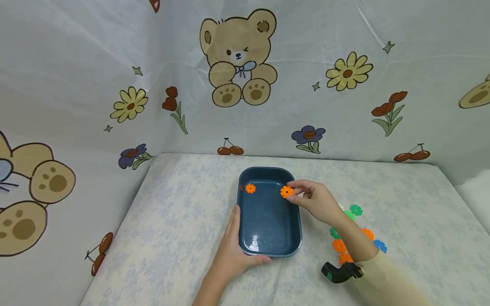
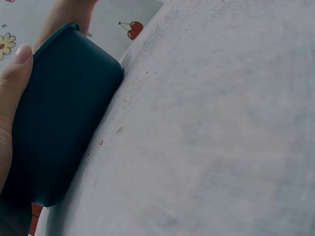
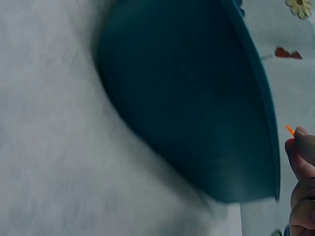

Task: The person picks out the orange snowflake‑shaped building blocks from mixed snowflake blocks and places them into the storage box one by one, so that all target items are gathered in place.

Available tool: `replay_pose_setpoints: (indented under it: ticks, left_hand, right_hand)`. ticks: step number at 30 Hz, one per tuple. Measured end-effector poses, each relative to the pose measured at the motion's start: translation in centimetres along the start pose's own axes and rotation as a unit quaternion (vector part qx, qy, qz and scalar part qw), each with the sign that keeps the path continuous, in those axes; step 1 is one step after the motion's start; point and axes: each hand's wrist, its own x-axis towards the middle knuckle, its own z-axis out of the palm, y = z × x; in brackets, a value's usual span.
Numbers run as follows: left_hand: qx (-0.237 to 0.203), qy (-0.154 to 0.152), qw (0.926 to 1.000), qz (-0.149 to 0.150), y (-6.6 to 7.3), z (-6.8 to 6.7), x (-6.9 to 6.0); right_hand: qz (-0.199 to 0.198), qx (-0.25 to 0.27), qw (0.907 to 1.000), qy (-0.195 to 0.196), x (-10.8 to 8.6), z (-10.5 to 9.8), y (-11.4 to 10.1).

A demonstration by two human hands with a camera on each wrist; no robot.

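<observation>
A dark blue rectangular plastic tray stands on the cloth in the head view. My left hand holds its near left corner, fingers along the left side and thumb across the near edge. In the left wrist view the thumb lies at the tray's rim. My right hand pinches an orange notched disc between thumb and fingers, over the tray's right side. Edge-on, that disc shows in the right wrist view. Another orange notched disc is inside the tray at the far left.
Several loose notched discs, among them a green one and a blue one, lie right of the tray, partly hidden under the right forearm. A black curved device sits at the right wrist. Printed cloth hangs behind the table.
</observation>
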Motion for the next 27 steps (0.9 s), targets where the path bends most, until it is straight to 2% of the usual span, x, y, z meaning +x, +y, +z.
replay_pose_setpoints:
  ticks: [6, 12, 16, 20, 24, 27]
  left_hand:
    - [0.007, -0.002, 1.0, 0.002, 0.0, 0.0, 0.0]
    - [0.011, -0.003, 0.9999, 0.013, -0.3, -0.2, -0.1]
    - [0.014, -0.004, 0.9998, 0.015, -0.3, -0.3, -0.1]
    - [0.01, -0.006, 0.9998, 0.018, -0.3, -0.3, 0.0]
    - [0.001, -0.009, 0.9998, 0.019, -0.2, -0.3, 0.0]
    - [-0.003, -0.011, 0.9998, 0.014, -0.2, -0.3, 0.0]
  right_hand:
    - [-0.025, -0.033, 0.9989, -0.022, 1.7, 3.3, -2.4]
    - [-0.038, -0.085, 0.9947, -0.043, 3.1, 6.0, -3.1]
    - [-0.048, -0.113, 0.9913, -0.047, 3.9, 7.4, -3.2]
    - [-0.034, -0.123, 0.9906, -0.049, 4.3, 8.4, -2.9]
    - [-0.022, -0.14, 0.9886, -0.051, 4.6, 9.0, -2.5]
    - [-0.028, -0.163, 0.9848, -0.052, 4.8, 9.2, -2.4]
